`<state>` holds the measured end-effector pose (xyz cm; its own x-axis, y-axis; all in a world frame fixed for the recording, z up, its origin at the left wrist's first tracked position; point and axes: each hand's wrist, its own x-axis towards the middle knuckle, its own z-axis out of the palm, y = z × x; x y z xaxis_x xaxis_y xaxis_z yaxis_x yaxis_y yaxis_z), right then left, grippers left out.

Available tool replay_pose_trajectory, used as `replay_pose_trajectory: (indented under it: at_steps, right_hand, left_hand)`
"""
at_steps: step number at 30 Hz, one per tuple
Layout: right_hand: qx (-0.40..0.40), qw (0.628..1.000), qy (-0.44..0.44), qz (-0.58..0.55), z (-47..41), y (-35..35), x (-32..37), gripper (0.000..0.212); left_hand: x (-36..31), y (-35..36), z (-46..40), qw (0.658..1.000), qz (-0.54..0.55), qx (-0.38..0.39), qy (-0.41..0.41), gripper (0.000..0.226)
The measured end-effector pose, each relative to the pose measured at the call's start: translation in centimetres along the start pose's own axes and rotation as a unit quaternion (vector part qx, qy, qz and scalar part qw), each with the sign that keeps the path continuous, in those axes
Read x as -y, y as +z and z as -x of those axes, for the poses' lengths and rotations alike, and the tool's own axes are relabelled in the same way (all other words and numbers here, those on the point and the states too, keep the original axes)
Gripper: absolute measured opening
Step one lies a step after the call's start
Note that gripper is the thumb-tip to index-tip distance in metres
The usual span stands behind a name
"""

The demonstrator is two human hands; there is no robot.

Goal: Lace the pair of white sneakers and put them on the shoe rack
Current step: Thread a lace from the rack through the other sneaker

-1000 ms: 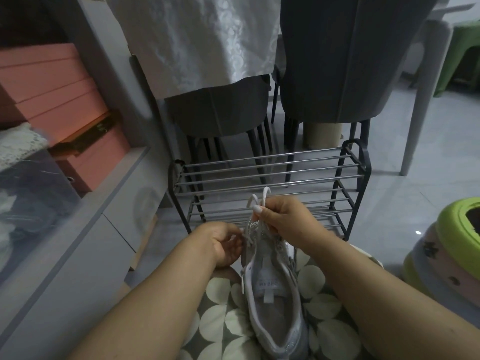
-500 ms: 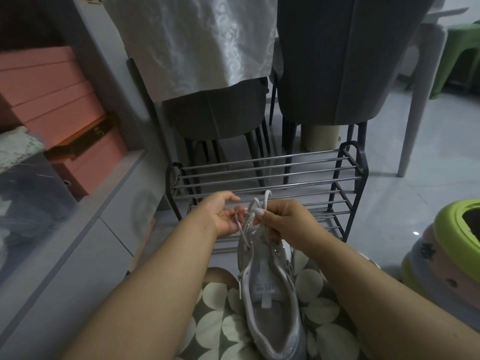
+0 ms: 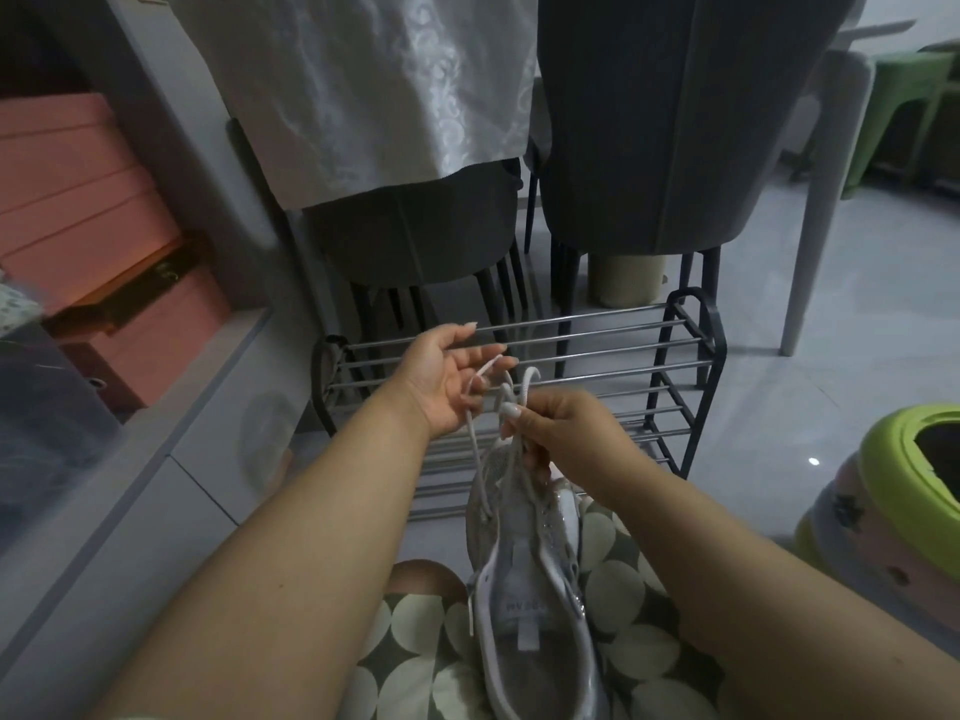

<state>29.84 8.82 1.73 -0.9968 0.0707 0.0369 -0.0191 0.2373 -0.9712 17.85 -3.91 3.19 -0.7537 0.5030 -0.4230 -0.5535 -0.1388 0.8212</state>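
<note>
Sneaker (image 3: 524,605) tongue label unreadable, right hand (image 3: 558,428) pinching lace (image 3: 475,439)

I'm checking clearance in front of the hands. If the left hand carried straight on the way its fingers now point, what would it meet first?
Probably the top rails of the shoe rack. The left hand is raised, palm open, fingers aimed forward and rightward over the lace, with those bars directly behind them. Depth is unclear, so it might pass just above them.

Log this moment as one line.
phase: lacing | left hand: open, lace across fingers | right hand: pinching lace | sneaker: on lap | shoe rack: no shoes visible
</note>
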Motion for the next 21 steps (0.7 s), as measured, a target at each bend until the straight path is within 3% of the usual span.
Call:
replay_pose_trajectory:
  at_steps: [7, 14, 21]
  right_hand:
    - [-0.014, 1.000, -0.002, -0.028, -2.3, -0.4, 1.3, 0.028]
    - [-0.017, 0.998, 0.012, -0.058, -4.5, -0.6, 1.4, 0.028]
    - [-0.016, 0.997, 0.005, -0.070, -5.0, -0.6, 0.6, 0.028]
  left_hand:
    - [-2.6, 0.5, -1.1, 0.997, -0.016, 0.016, 0.077, 0.041]
    - [-4.7, 0.8, -2.9, 0.994, -0.044, 0.036, 0.097, 0.043]
    - [-8.4, 1.9, -5.0, 0.987, -0.056, -0.015, 0.149, 0.027]
